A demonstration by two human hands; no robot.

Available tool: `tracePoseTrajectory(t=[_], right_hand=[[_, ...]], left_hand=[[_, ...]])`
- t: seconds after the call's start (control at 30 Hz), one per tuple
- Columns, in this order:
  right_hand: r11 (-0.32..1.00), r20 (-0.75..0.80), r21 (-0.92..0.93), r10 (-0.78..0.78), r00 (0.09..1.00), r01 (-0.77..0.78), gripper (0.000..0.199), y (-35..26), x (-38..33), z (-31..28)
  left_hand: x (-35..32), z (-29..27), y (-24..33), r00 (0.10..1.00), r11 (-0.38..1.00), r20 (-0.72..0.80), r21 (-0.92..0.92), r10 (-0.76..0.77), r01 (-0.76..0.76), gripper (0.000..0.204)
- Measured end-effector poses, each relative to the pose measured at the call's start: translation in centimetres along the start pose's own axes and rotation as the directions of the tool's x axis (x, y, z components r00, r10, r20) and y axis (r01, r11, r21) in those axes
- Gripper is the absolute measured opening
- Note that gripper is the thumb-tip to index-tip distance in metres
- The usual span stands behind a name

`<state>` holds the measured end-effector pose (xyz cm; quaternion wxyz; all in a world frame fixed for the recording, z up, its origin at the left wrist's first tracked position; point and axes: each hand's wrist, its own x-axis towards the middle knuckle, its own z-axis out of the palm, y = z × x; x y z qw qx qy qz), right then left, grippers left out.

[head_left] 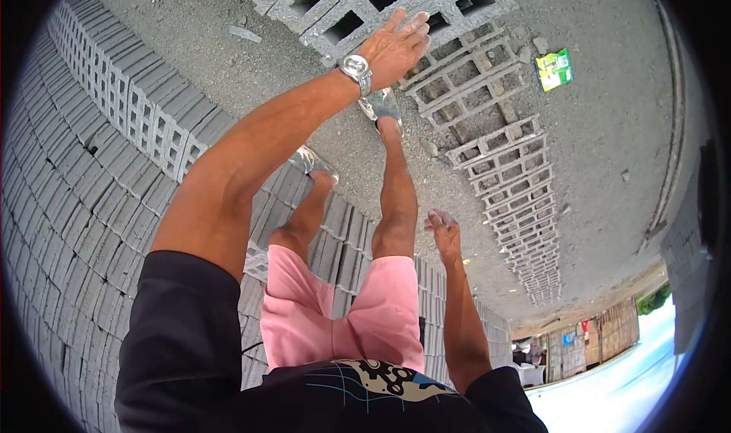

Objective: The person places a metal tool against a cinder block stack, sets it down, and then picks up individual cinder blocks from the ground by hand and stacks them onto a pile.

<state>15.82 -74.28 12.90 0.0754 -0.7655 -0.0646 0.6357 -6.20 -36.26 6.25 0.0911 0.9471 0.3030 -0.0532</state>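
Observation:
My left hand (396,46), with a silver wristwatch (355,68) on its wrist, is stretched forward and lies flat on a grey hollow concrete block (358,11) at the top of the view; its dusty fingers are straight and rest on the block's edge. My right hand (444,231) hangs lower beside my right leg, fingers loosely curled, with nothing in it and touching nothing. My legs in pink shorts (343,311) and sandals stand between the two hands on the sandy ground.
A long row of hollow blocks (495,148) lies on the ground at right, running away from me. Stacks of blocks (99,151) fill the left side. A green packet (554,69) lies on the sand. Sheds and a distant person (536,351) are at lower right.

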Motion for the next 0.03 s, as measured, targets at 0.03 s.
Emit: tracePoseTrajectory(t=[0.03], right_hand=[[0.998,0.012,0.043,0.047,0.999,-0.048,0.047,1.62,-0.98,0.83]], left_hand=[[1.59,1.07,-0.4,0.993,0.997,0.089,0.015,0.075,-0.076,0.058]])
